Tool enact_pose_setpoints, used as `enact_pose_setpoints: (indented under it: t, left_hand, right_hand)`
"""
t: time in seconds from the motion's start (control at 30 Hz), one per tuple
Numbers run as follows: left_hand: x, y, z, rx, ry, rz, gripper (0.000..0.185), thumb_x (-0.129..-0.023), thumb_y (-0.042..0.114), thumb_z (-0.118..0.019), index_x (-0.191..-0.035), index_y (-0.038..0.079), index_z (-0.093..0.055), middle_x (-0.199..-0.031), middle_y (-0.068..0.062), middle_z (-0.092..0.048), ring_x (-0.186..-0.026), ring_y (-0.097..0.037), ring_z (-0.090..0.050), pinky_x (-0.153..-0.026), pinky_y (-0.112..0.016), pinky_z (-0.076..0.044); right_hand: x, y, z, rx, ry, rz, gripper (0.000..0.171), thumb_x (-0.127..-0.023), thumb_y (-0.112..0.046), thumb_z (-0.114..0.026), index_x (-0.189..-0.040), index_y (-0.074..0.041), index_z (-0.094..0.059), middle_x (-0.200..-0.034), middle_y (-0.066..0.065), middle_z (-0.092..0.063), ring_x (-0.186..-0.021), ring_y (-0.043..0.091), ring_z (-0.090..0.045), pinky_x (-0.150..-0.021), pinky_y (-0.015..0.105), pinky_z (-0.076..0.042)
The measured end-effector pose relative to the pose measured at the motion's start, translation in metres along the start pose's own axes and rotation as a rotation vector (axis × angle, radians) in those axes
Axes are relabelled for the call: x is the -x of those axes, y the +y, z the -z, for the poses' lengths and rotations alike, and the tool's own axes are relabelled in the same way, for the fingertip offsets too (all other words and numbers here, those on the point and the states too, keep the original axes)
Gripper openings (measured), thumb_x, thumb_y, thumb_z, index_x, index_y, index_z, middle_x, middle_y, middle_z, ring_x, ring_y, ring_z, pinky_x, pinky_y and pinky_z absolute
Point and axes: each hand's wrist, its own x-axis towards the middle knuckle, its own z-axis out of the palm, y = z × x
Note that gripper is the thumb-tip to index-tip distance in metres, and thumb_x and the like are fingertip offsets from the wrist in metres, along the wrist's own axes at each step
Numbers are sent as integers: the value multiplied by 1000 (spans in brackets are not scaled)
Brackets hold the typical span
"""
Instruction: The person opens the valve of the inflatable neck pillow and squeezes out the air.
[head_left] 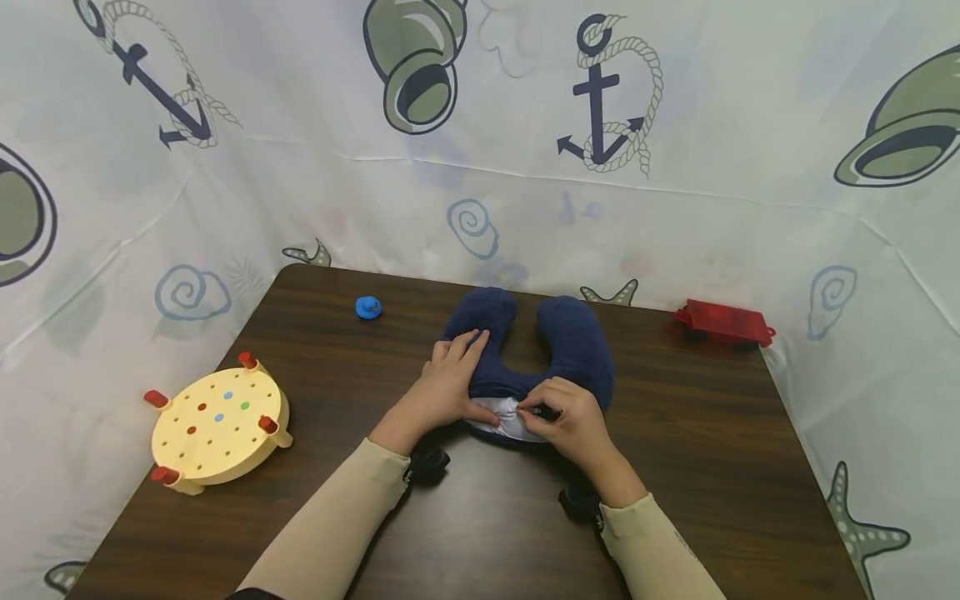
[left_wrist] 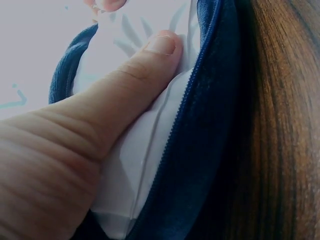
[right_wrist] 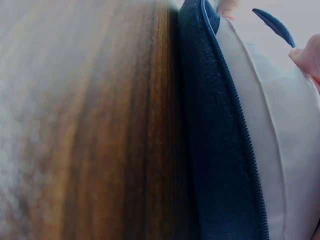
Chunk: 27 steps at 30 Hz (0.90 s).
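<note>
A navy U-shaped neck pillow (head_left: pixel 577 342) lies on the table with its curved base toward me. Along that base its zipper (left_wrist: pixel 176 125) is undone, and a white inner lining (right_wrist: pixel 272 115) shows through the gap. My left hand (head_left: pixel 447 383) rests on the pillow's left side, fingers spread over the navy cover. Its thumb (left_wrist: pixel 135 75) lies on the white lining. With thumb and forefinger, my right hand (head_left: pixel 567 417) pinches the lining near the middle of the opening. The right hand's fingers (right_wrist: pixel 309 56) show only at the edge of the right wrist view.
On the brown table (head_left: pixel 697 467), a round yellow pegboard stool with red-tipped legs (head_left: pixel 217 425) stands at the left. A small blue rubber duck (head_left: pixel 368 307) sits at the back left. A red toy wagon (head_left: pixel 724 323) is at the back right corner. Printed curtains (head_left: pixel 510 225) hang around the table.
</note>
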Motion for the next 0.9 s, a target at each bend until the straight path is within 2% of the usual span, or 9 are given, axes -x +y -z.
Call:
enact_pose_setpoints:
  t: [0.4, 0.9]
  left_hand:
    - [0, 0, 0, -14, -3, -1, 148, -65, 76, -94, -177, 21, -14, -178, -12, -27, -143, -43, -38, -106, -65, -49]
    - [2, 6, 3, -12, 6, 4, 138, -69, 73, -94, -175, 20, -25, -175, -11, -36, -138, -43, -43, -104, -65, -50]
  right_hand:
    - [0, 2, 0, 2, 13, 7, 21, -79, 1, -93, -89, -14, -83, -87, -6, -77, -83, 8, -70, -77, 22, -57]
    - [0, 4, 0, 5, 14, -6, 20, -79, -2, -93, -89, -15, -82, -86, -7, -77, -82, 8, -69, -78, 21, -57]
